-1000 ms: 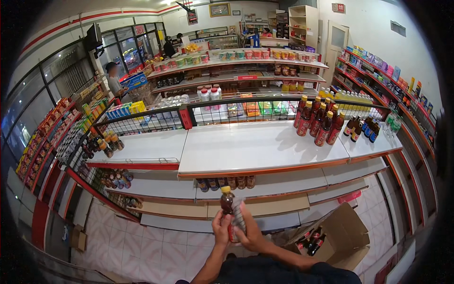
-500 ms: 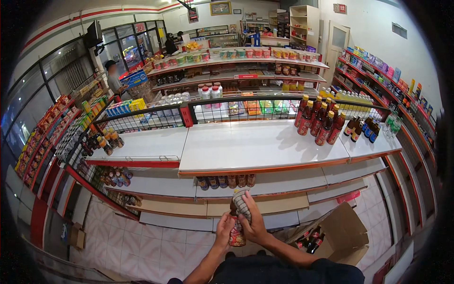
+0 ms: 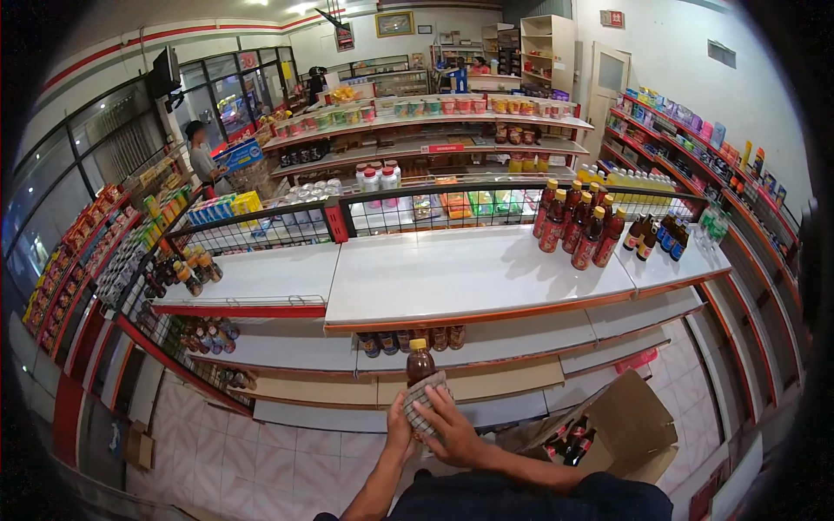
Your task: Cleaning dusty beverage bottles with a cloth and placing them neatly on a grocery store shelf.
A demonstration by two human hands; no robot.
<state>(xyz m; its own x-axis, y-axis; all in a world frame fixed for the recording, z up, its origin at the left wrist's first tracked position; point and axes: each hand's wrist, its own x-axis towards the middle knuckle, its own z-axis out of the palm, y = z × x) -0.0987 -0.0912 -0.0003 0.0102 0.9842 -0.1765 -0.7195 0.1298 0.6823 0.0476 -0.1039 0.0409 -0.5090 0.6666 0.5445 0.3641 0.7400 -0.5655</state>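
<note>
A dark drink bottle with a yellow cap [image 3: 419, 363] stands nearly upright in front of my chest. My left hand [image 3: 399, 425] is wrapped round its lower side. Over the bottle's body lies a checkered cloth [image 3: 423, 401], and my right hand [image 3: 452, 431] presses it there with the fingers laid across it. The bottle's label is hidden behind cloth and fingers. Similar red-labelled bottles with yellow caps [image 3: 580, 227] stand grouped on the right part of the white top shelf [image 3: 469, 273].
An open cardboard box [image 3: 621, 434] holding dark bottles is at my lower right. Small brown and blue-labelled bottles [image 3: 660, 236] stand at the shelf's right end. A black wire rack [image 3: 521, 200] runs along its back. Beyond, a person [image 3: 200, 156] stands at the left.
The cloth and my right hand have moved down from the bottle's top to its body, leaving the yellow cap and neck bare. The view has shifted slightly.
</note>
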